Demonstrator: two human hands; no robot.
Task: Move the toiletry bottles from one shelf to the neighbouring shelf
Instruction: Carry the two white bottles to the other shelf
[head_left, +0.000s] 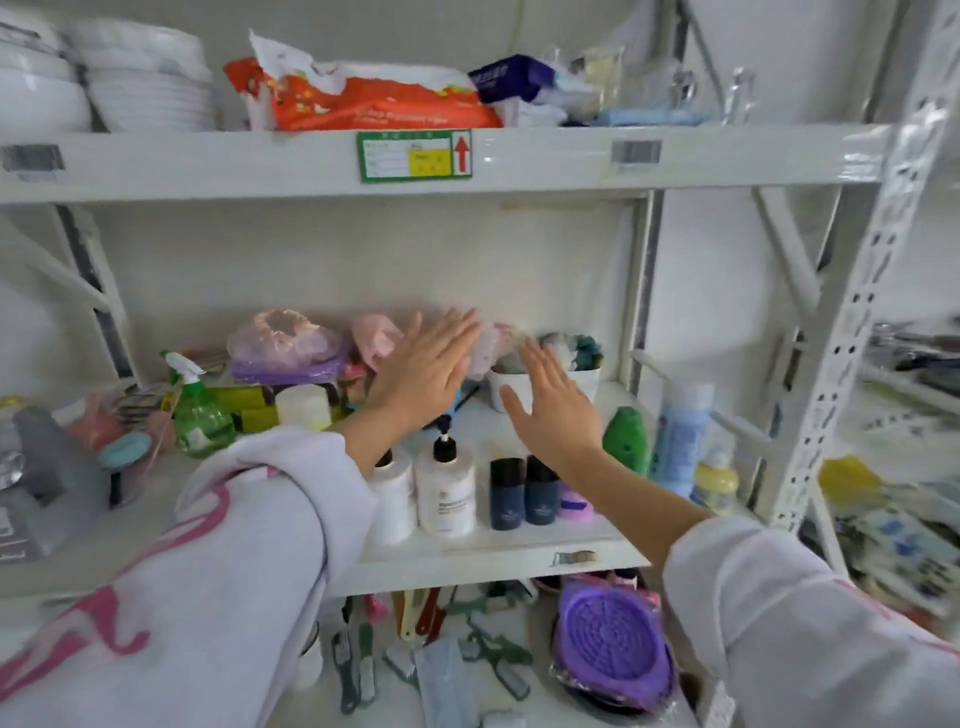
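Toiletry bottles, front edge of middle shelf (467, 564): white pump bottle (447, 491), white round bottle (392, 493) touching its left side, two dark blue bottles (524, 493) to its right; further right, green bottle (626, 439), tall pale blue bottle (680, 436), small yellow bottle (716, 480). Left hand (423, 371) and right hand (553, 408): both flat, fingers straight and spread, holding nothing, raised above and behind the bottles, apart from them. Green spray bottle (200, 410) far left.
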